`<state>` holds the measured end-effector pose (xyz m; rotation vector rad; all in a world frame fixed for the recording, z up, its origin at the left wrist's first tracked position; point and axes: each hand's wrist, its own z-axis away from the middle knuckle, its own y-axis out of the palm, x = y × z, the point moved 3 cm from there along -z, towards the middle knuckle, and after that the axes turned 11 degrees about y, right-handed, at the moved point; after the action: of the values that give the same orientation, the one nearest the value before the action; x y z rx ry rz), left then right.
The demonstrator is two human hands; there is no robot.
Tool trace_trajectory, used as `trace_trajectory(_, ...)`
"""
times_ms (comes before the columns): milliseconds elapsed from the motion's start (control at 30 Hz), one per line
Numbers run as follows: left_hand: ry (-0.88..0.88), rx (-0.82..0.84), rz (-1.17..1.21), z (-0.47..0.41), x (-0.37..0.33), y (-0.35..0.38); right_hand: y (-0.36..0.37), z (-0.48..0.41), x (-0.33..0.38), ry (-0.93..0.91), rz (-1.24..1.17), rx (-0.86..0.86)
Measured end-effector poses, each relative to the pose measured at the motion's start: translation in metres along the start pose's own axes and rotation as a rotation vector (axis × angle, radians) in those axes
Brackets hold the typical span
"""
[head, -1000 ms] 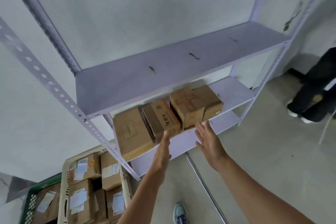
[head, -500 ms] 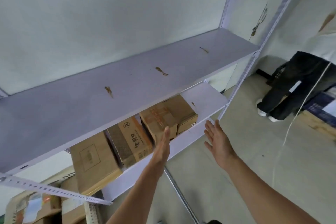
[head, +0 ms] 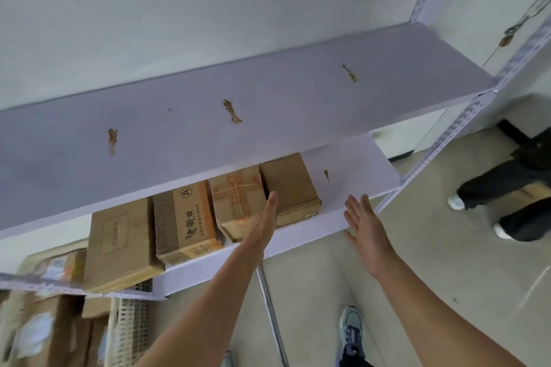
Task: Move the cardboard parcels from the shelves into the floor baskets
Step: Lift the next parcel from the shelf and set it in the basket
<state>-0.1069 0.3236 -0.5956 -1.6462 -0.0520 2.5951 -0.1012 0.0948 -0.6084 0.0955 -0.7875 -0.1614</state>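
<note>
Several cardboard parcels stand in a row on the lower white shelf (head: pixel 354 170): a flat brown box (head: pixel 120 241) at the left, a box marked "A" (head: pixel 192 217), a taped box (head: pixel 238 199) and a plain box (head: pixel 290 185) at the right. My left hand (head: pixel 264 220) is flat and open, edge-on in front of the taped box. My right hand (head: pixel 365 225) is open with fingers spread, in front of the shelf's edge, right of the plain box. Neither hand holds anything. A cream floor basket (head: pixel 131 328) filled with labelled parcels sits at the lower left.
A bare upper shelf (head: pixel 268 92) with brown tape scraps overhangs the parcels. Perforated metal uprights (head: pixel 459 125) frame the rack. Another person's legs (head: pixel 507 205) stand on the concrete floor at the right. My shoe (head: pixel 351 334) is below.
The view has shifted rightward and closer to the rack. Both hands have risen toward the lower shelf, the left now in front of the taped box. The parcels have not moved.
</note>
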Motion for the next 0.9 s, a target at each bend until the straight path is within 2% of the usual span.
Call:
trace_trajectory(200,-0.143,-0.200,0.068,-0.051,0.001,0.047,-0.046,-0.064,0.040,0.100,0.161,0.117)
trace_trajectory(367,-0.195,-0.253,0.077,-0.100,0.014,0.051,-0.047,-0.114,0.057,0.155,0.253,0.174)
trace_trajectory(667,-0.211,-0.353,-0.019,-0.183,0.045,0.032,-0.016,-0.205,0.055,0.188,0.352,0.178)
trace_trajectory(900,-0.324,-0.418,0.162,-0.219,0.083,0.031,0.019,-0.262,0.038,0.232,0.386,0.175)
